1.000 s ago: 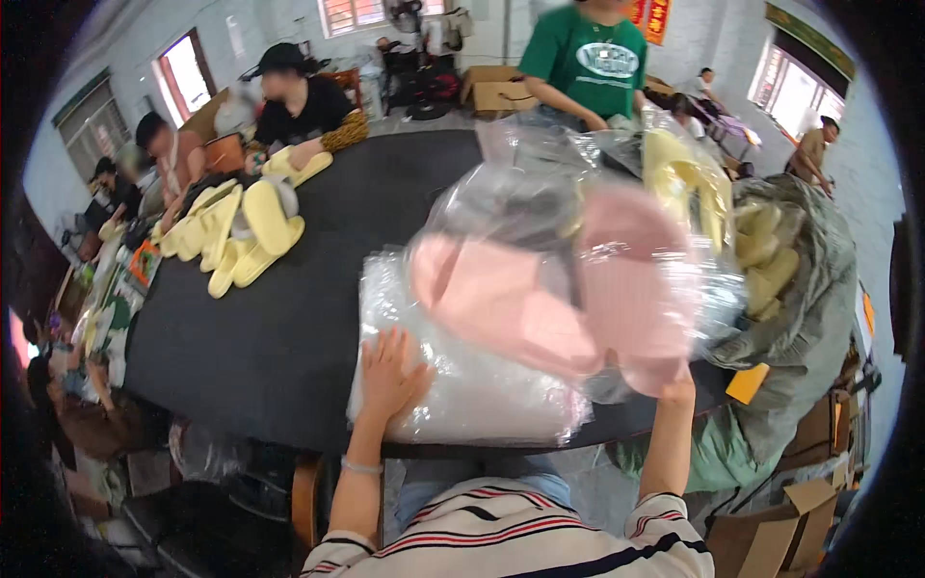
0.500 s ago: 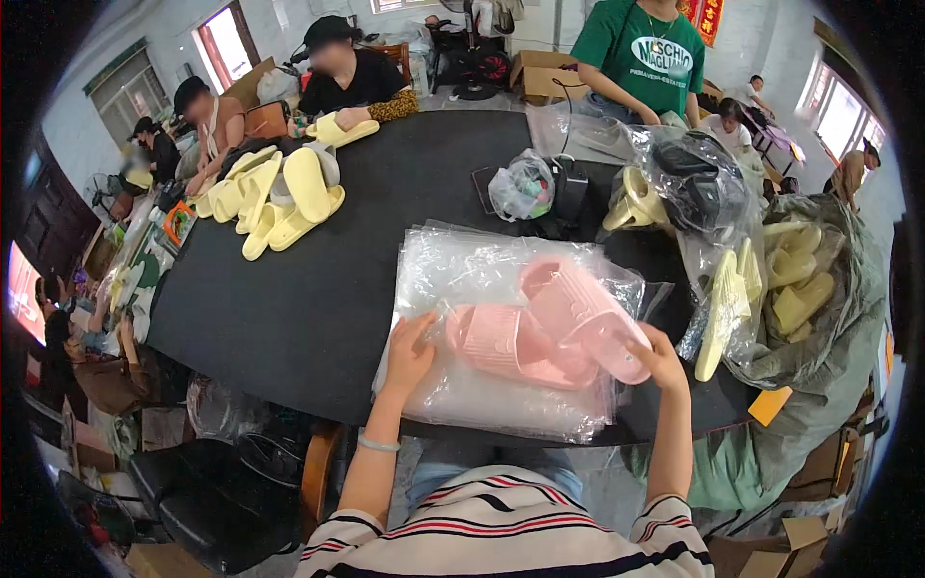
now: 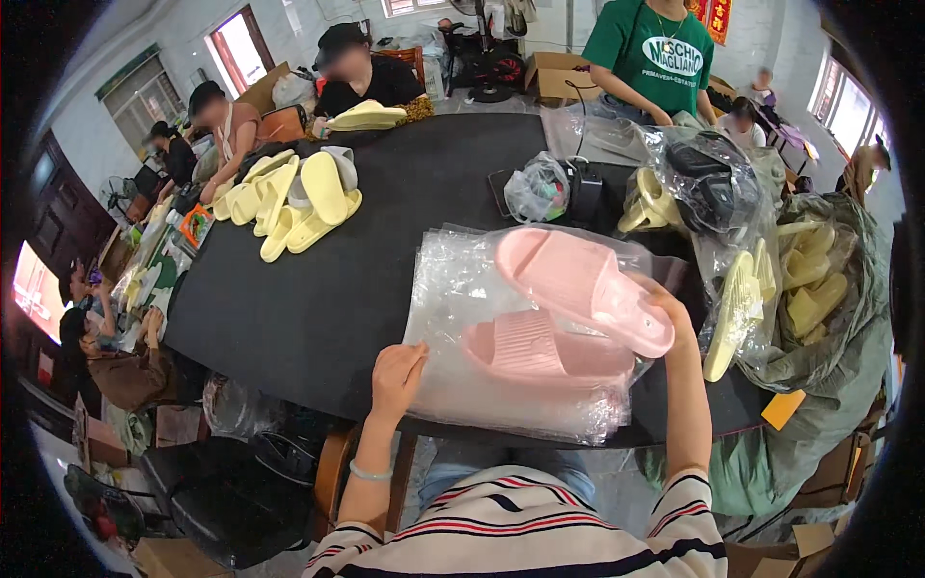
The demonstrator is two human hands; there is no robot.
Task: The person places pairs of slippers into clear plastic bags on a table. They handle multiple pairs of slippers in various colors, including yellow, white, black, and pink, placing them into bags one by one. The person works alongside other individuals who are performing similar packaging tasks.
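Two pink slippers are over a stack of clear plastic bags [image 3: 453, 265] in front of me. My right hand [image 3: 667, 310] grips the upper slipper [image 3: 564, 275] near its heel, tilting it so that the sole shows. Beneath it the other pink slipper [image 3: 525, 347] lies on the stack, strap up; I cannot tell whether it is inside a bag. At the stack's left edge, my left hand [image 3: 395, 379] is closed, its fingertips pinching the edge of a plastic bag.
Yellow slippers [image 3: 279, 217] are heaped at the table's far left, near a co-worker [image 3: 361, 82]. A knotted plastic bag [image 3: 537, 190] stands toward the back. On the right are bagged yellow slippers [image 3: 732, 313] and a large grey-green sack [image 3: 853, 318]. A person in green [image 3: 650, 58] is across the table.
The upper pink slipper has been lifted and turned from strap showing to sole showing. My left hand has moved nearer and its fingers have closed. The view has shifted slightly.
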